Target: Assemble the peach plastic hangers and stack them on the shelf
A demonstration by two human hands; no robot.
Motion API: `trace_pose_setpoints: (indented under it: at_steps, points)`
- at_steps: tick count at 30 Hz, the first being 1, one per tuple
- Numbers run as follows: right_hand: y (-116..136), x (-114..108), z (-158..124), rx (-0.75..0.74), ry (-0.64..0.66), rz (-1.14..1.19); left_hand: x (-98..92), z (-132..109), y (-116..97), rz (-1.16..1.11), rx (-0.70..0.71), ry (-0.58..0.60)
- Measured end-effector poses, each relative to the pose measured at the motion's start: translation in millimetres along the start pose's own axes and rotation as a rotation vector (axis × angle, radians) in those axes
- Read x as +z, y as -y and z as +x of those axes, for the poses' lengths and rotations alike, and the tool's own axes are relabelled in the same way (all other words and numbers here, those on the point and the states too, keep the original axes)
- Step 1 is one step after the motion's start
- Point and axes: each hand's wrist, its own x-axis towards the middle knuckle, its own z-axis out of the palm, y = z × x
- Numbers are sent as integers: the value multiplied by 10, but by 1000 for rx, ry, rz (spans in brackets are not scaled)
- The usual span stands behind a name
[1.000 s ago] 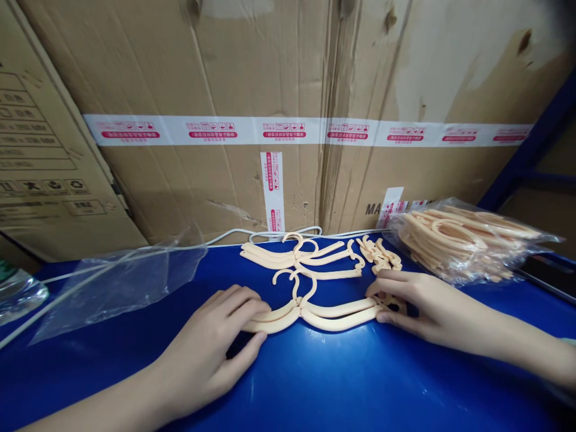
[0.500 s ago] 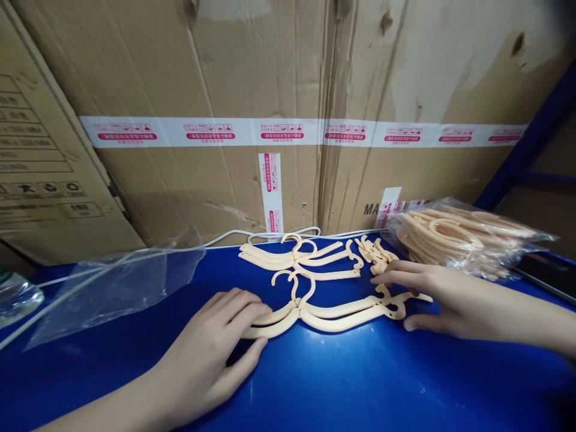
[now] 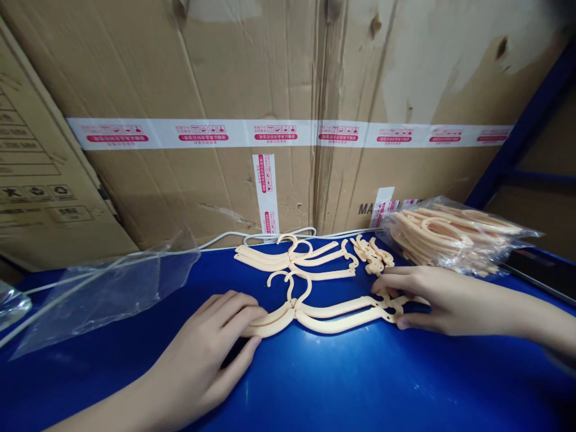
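Observation:
Two peach plastic clothes hangers (image 3: 337,324) lie close together on the blue table (image 3: 306,384), their hooks pointing away from me. My left hand (image 3: 225,342) is closed round their left ends, fingers over the top and thumb at the near side; those ends are hidden. At the hangers' right ends, my right hand (image 3: 418,300) pinches a small curved hook piece (image 3: 393,305) between fingers and thumb. Part of that piece is covered by the fingers. Behind lie more peach hangers (image 3: 265,258) and a little heap of loose hook pieces (image 3: 371,252).
A clear bag of hangers (image 3: 450,234) sits at the back right, beside a dark flat device (image 3: 544,270). On the left lie a clear plastic sheet (image 3: 112,300) and a white cable (image 3: 220,239). Taped cardboard boxes (image 3: 216,186) stand along the back.
My right hand has come in slightly to the left, and its fingers and thumb have closed on the hook piece. The left hand keeps its hold; the whole view has shifted a little.

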Motion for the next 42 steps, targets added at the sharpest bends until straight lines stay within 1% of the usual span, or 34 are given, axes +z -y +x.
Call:
trace_pose_setpoints:
  at_steps: [3,11,20,24,26,29,32,35,38,40,42]
  points:
    - [0,-3,9,17,94,43,-2,0,1,-4,5,6]
    - [-28,-3,18,8,97,-8,-4,4,2,-8,7,15]
    - [-3,25,16,4,60,-45,-7,3,3,-32,3,24]
    - [-15,29,5,-6,62,-45,-4,1,6,-33,-5,12]
    - [-28,34,2,-7,43,-32,-1,-2,9,-32,-16,-3]
    - [-50,42,17,-2,-47,-21,0,-8,19,-43,-38,-34]
    - [-72,37,49,-1,-217,-25,-9,-10,31,-80,-87,-62]
    - [-99,16,71,21,-378,-17,-18,-6,46,-117,-172,-90]
    - [-126,-2,74,58,-513,0,-13,-6,81,-107,-207,-158]
    - [-137,-4,74,74,-584,19,-3,-12,117,-100,-211,-210]
    - [-139,5,76,79,-604,42,4,-20,154,-116,-220,-238]
